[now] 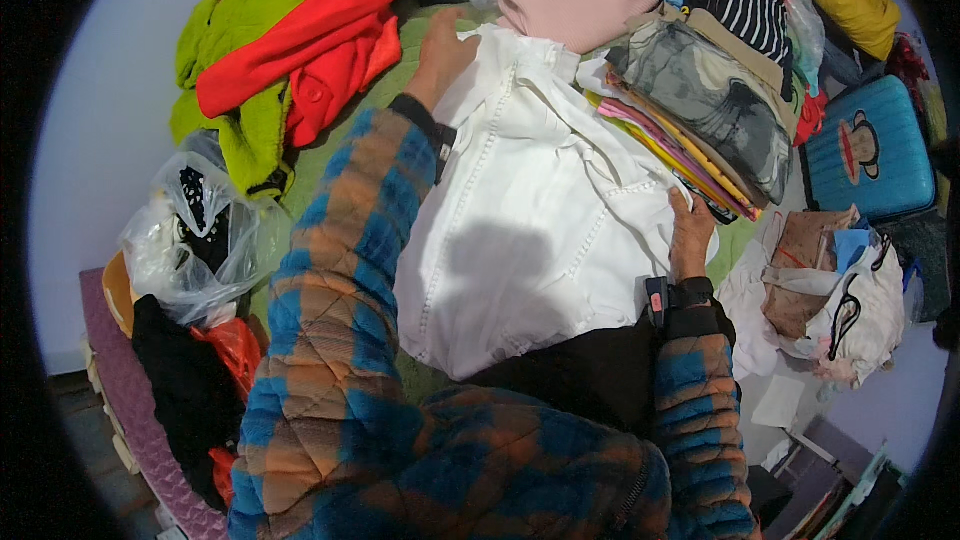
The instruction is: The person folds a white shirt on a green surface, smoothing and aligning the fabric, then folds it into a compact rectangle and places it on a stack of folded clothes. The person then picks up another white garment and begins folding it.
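A white shirt [520, 190] with stitched, openwork-like seams lies spread in front of me, its right part folded and creased. My left hand [443, 55] is at its far left edge, thumb by the cloth and fingers closed at the border. At the right edge my right hand [690, 235] grips the fabric with bent fingers. Both arms wear a blue and orange checked quilted sleeve [335, 270], with a dark band at each wrist. A shadow falls over the middle of the shirt.
Red and green clothes [310, 80] pile up at the far left, above a clear plastic bag [205, 230]. Beyond the shirt lies a pink knit [585, 0]. Folded clothes [710, 100] are stacked at the right, near a blue suitcase [870, 150] and a white bag [840, 310].
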{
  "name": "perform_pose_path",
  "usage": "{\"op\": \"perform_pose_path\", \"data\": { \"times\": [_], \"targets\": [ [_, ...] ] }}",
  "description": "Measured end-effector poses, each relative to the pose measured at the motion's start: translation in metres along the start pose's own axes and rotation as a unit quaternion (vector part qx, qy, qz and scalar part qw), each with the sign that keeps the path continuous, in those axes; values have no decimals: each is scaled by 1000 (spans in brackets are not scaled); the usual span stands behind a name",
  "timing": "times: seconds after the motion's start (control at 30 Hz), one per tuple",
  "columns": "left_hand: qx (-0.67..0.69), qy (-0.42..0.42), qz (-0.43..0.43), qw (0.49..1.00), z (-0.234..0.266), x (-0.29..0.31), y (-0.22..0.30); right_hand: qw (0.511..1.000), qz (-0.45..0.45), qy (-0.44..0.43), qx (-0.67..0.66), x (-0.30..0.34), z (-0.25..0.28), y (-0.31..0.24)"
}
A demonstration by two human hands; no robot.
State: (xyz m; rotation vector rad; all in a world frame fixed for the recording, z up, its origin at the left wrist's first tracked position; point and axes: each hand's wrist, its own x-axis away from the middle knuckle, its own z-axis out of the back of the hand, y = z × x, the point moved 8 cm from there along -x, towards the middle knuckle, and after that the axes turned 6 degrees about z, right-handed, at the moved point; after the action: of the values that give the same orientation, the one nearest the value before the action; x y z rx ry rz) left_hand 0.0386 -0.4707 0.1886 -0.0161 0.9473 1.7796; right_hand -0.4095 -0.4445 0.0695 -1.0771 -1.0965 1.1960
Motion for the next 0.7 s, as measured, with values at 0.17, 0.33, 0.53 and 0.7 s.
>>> {"op": "perform_pose_path", "data": {
  "times": [0.17, 0.33, 0.53, 0.7],
  "targets": [
    [-37, 61, -105, 992, 33, 121, 22, 1000, -8, 1, -20, -2, -3, -1],
    [-142, -188, -7, 972, -9, 257, 4, 999, -25, -8, 24, 2, -3, -5],
    [-133, -151, -38, 979, -8, 256, 3, 999, -11, -13, 39, -2, 0, 4],
    [-110, -135, -43, 984, -2, 260, 4, 999, -28, -25, -14, -1, 7, 17]
  ]
}}
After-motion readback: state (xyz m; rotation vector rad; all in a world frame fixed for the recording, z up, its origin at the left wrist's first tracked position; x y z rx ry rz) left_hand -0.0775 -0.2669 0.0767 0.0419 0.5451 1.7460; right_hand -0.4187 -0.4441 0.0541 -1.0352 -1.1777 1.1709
